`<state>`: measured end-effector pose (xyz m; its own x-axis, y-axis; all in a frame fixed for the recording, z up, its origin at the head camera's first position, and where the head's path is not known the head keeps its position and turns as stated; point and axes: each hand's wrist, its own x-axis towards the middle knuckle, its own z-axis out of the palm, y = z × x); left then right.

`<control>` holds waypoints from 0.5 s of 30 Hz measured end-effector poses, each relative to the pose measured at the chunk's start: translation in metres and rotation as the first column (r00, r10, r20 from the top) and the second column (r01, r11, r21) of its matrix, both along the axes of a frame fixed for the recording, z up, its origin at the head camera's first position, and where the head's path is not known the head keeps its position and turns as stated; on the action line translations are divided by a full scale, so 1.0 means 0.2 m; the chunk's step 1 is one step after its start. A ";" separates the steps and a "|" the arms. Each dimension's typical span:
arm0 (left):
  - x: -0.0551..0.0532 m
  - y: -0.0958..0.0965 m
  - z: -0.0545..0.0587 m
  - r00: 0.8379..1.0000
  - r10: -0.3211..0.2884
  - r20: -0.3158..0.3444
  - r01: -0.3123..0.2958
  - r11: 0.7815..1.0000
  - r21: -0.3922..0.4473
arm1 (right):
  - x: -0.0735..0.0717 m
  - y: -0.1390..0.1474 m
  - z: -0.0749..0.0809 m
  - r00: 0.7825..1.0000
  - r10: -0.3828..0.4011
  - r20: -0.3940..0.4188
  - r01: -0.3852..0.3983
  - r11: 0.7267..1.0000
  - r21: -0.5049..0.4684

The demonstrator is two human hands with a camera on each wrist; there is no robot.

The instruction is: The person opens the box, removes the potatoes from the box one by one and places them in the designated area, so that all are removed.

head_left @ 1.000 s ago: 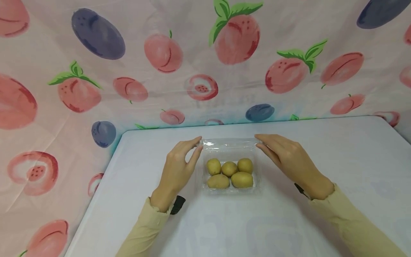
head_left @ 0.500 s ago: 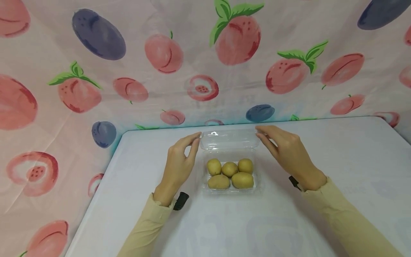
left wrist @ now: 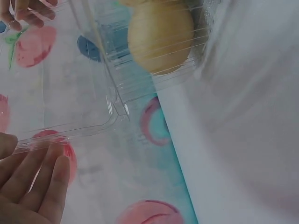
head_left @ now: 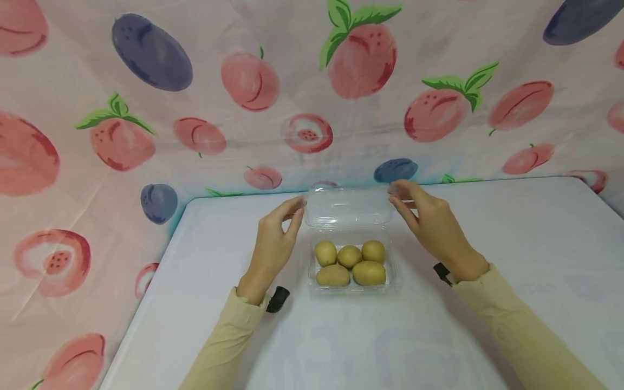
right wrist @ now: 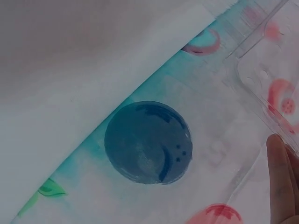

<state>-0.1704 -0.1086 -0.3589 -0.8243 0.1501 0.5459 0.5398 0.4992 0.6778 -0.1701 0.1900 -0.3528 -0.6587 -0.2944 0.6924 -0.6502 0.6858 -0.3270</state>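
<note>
Small yellow-brown potatoes [head_left: 369, 273], several of them, lie in the base of a clear plastic clamshell box [head_left: 353, 291] on the table. Its hinged lid [head_left: 348, 207] is raised at the back, tilted up from the base. At the lid's left edge, my left hand [head_left: 274, 235] pinches the rim between thumb and fingers; the left wrist view shows this hand [left wrist: 35, 186] right at the lid's corner. My right hand [head_left: 431, 225] pinches the opposite edge. In the right wrist view only part of that hand [right wrist: 282, 182] shows, below the lid's edge [right wrist: 252, 100].
A white cloth covers the table [head_left: 351, 346]. Behind it hangs a curtain [head_left: 273, 32] printed with peaches and plums, close to the lid. Each wrist carries a black strap-on piece [head_left: 278, 299] beneath the sleeve cuff.
Both hands have raised the lid up and back from over the base, the right hand rising more. It stands more upright now. The base and potatoes have stayed put.
</note>
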 end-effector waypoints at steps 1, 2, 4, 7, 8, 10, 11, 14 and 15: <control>0.00 0.00 0.00 1.000 -0.007 0.007 0.007 1.000 0.003 | 0.00 0.00 -0.01 1.000 -0.003 0.010 0.003 1.000 -0.002; -0.01 0.00 -0.01 1.000 -0.012 0.017 0.012 1.000 0.006 | -0.01 0.00 -0.01 1.000 -0.008 0.020 0.008 1.000 -0.004; -0.01 0.00 -0.02 0.999 -0.023 0.036 0.022 1.000 0.009 | -0.02 0.00 -0.02 0.999 -0.012 0.036 0.012 1.000 -0.009; -0.02 -0.01 -0.03 0.997 -0.026 0.067 0.026 1.000 0.004 | -0.02 0.01 -0.04 0.998 -0.019 0.064 0.020 1.000 -0.015; -0.02 -0.01 -0.03 0.997 -0.026 0.079 0.026 1.000 0.003 | -0.03 0.01 -0.04 0.997 -0.020 0.076 0.021 1.000 -0.014; -0.02 -0.01 -0.04 0.995 -0.028 0.099 0.028 1.000 0.003 | -0.02 0.01 -0.05 0.994 -0.026 0.102 0.026 1.000 -0.002; -0.02 -0.01 -0.05 0.994 -0.030 0.106 0.029 1.000 0.004 | -0.02 0.01 -0.05 0.993 -0.029 0.117 0.028 1.000 0.005; -0.03 -0.01 -0.06 0.992 -0.032 0.123 0.031 0.999 0.008 | -0.02 0.00 -0.05 0.986 -0.031 0.164 0.028 0.999 0.022; -0.03 -0.01 -0.07 0.992 -0.033 0.126 0.031 0.999 0.012 | -0.02 0.01 -0.06 0.983 -0.033 0.181 0.029 0.999 0.025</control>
<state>-0.1764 -0.1115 -0.3722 -0.8814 0.1726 0.4396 0.4654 0.4759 0.7462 -0.1747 0.1911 -0.3639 -0.7818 -0.2859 0.5541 -0.5597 0.7134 -0.4217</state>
